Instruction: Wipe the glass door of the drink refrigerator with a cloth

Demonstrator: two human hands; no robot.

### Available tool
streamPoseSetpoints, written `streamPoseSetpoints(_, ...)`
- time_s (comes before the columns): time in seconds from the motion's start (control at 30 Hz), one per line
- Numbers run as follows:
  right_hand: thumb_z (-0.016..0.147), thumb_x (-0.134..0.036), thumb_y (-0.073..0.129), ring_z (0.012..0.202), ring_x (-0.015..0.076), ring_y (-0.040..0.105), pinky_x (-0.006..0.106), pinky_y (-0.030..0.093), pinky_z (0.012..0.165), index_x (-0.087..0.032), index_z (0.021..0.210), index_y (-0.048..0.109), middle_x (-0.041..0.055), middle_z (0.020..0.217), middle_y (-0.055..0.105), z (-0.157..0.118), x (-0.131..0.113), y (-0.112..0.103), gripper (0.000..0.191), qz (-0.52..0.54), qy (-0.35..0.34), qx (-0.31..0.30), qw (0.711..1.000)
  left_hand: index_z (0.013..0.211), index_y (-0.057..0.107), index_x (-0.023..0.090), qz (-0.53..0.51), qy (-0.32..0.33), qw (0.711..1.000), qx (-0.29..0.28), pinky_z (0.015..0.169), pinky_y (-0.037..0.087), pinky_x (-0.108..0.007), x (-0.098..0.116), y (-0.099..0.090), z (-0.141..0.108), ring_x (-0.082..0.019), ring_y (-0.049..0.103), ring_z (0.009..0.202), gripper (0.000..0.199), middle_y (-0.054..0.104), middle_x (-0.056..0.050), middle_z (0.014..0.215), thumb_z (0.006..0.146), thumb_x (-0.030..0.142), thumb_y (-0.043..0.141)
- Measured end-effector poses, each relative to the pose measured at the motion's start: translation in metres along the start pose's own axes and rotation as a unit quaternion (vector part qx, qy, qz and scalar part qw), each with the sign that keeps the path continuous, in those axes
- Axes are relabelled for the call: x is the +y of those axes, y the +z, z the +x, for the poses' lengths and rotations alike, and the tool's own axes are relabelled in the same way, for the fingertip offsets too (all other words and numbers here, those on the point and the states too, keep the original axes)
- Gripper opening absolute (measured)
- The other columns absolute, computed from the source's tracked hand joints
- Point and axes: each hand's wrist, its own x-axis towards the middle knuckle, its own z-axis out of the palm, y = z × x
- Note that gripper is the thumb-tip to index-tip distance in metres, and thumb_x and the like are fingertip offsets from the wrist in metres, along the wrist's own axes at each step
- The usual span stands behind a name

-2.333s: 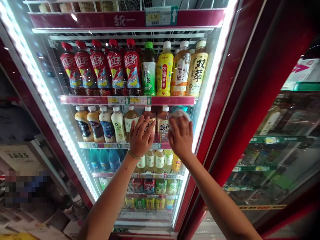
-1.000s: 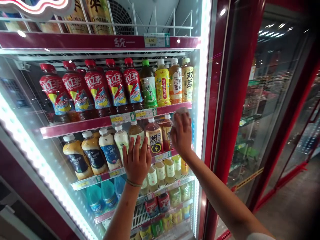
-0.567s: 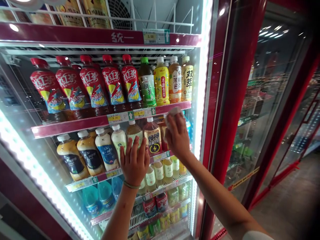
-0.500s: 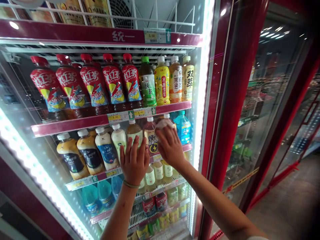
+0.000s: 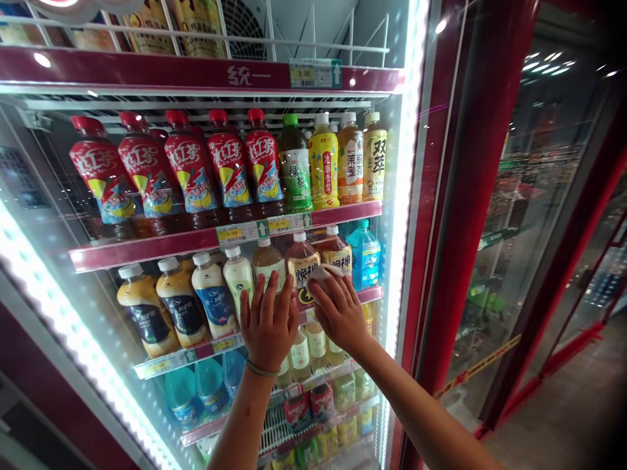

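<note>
My right hand [image 5: 337,307] presses a white cloth [image 5: 332,269], bunched under its fingers, against the glass door [image 5: 421,261] of a lit drinks cooler. Behind it stand two brown-red energy drink bottles [image 5: 337,251], partly covered by the hand. My left hand [image 5: 269,320] lies on the glass to the left, fingers spread, holding nothing. A pale green-labelled bottle [image 5: 267,261] and a white bottle [image 5: 239,271] show just above its fingertips. A thin band [image 5: 263,370] circles the left wrist.
Red-capped iced tea bottles [image 5: 186,166] line the shelf above, with several other teas on the right. Milk tea bottles [image 5: 142,313] stand lower left. A bright light strip [image 5: 63,326] runs down the left side. Another red-framed door [image 5: 514,163] is at right.
My right hand has slid down the glass with the cloth, uncovering more of the energy drink bottles. My left hand stays in about the same place. The view has shifted slightly.
</note>
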Motion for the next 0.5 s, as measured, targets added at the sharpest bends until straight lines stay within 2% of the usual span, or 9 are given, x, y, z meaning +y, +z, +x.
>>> streamPoseSetpoints(0.07, 0.101, -0.018, 0.053, 0.156, 0.0325, 0.039, 0.057, 0.045, 0.124, -0.033, 0.17, 0.02, 0.0071, 0.17, 0.038, -0.02, 0.01, -0.004, 0.078, -0.007, 0.026, 0.005, 1.0, 0.153, 0.054, 0.023, -0.001, -0.002, 1.0, -0.002, 0.133, 0.023, -0.045, 0.0, 0.0, 0.0, -0.025, 0.04, 0.156, 0.061, 0.06, -0.01, 0.152, 0.093, 0.02, 0.069)
streamPoseSetpoints(0.1, 0.101, -0.017, 0.053, 0.157, 0.0337, 0.036, 0.06, 0.044, 0.124, -0.035, 0.17, 0.019, 0.0067, 0.172, 0.034, -0.02, 0.018, -0.006, 0.079, -0.01, 0.058, 0.016, 0.998, 0.152, 0.055, 0.022, 0.0, -0.001, 1.0, -0.002, 0.133, 0.023, -0.046, 0.0, 0.0, 0.0, -0.025, 0.04, 0.155, 0.061, 0.06, -0.01, 0.152, 0.093, 0.02, 0.069)
streamPoseSetpoints(0.2, 0.103, -0.016, 0.049, 0.16, 0.0353, 0.029, 0.065, 0.038, 0.125, -0.037, 0.17, 0.014, 0.006, 0.175, 0.025, 0.016, 0.033, -0.006, 0.079, -0.008, 0.139, 0.056, 0.989, 0.152, 0.055, 0.022, 0.005, 0.001, 1.0, 0.004, 0.133, 0.023, -0.046, 0.0, 0.001, 0.0, -0.025, 0.039, 0.156, 0.062, 0.06, -0.01, 0.153, 0.092, 0.02, 0.07)
streamPoseSetpoints(0.27, 0.104, -0.018, 0.049, 0.16, 0.0345, 0.029, 0.064, 0.034, 0.128, -0.037, 0.17, 0.011, 0.0056, 0.176, 0.024, 0.041, 0.027, -0.003, 0.079, -0.003, 0.139, 0.067, 0.988, 0.152, 0.055, 0.022, 0.005, 0.004, 1.0, 0.004, 0.133, 0.024, -0.046, 0.0, 0.002, -0.001, -0.025, 0.039, 0.156, 0.062, 0.06, -0.01, 0.153, 0.092, 0.02, 0.07)
streamPoseSetpoints(0.3, 0.103, -0.019, 0.049, 0.16, 0.034, 0.029, 0.063, 0.033, 0.129, -0.036, 0.171, 0.011, 0.0056, 0.175, 0.024, 0.045, 0.02, 0.0, 0.079, -0.001, 0.123, 0.061, 0.991, 0.152, 0.055, 0.022, 0.004, 0.005, 1.0, 0.003, 0.132, 0.024, -0.046, -0.001, 0.002, -0.001, -0.025, 0.039, 0.156, 0.062, 0.06, -0.011, 0.152, 0.092, 0.02, 0.07)
streamPoseSetpoints(0.33, 0.103, -0.02, 0.05, 0.16, 0.0335, 0.031, 0.06, 0.034, 0.129, -0.035, 0.171, 0.011, 0.0057, 0.175, 0.025, 0.041, 0.011, 0.002, 0.08, 0.0, 0.102, 0.048, 0.994, 0.151, 0.056, 0.022, 0.003, 0.005, 1.0, 0.002, 0.132, 0.024, -0.046, -0.001, 0.001, -0.001, -0.025, 0.039, 0.156, 0.061, 0.061, -0.011, 0.152, 0.092, 0.02, 0.071)
streamPoseSetpoints(0.4, 0.102, -0.021, 0.052, 0.158, 0.0327, 0.034, 0.057, 0.035, 0.129, -0.033, 0.171, 0.013, 0.006, 0.175, 0.026, 0.016, -0.003, 0.005, 0.08, -0.003, 0.065, 0.012, 0.998, 0.15, 0.057, 0.021, 0.003, 0.005, 1.0, 0.001, 0.132, 0.025, -0.047, -0.001, 0.001, -0.002, -0.025, 0.039, 0.156, 0.06, 0.062, -0.012, 0.15, 0.092, 0.02, 0.071)
streamPoseSetpoints(0.5, 0.101, -0.021, 0.052, 0.157, 0.033, 0.036, 0.058, 0.036, 0.128, -0.034, 0.171, 0.013, 0.0059, 0.175, 0.028, -0.025, 0.003, 0.004, 0.081, -0.023, 0.06, -0.009, 0.998, 0.149, 0.058, 0.021, 0.003, 0.003, 1.0, 0.0, 0.132, 0.024, -0.047, -0.001, 0.0, -0.002, -0.025, 0.04, 0.156, 0.059, 0.063, -0.012, 0.149, 0.091, 0.02, 0.071)
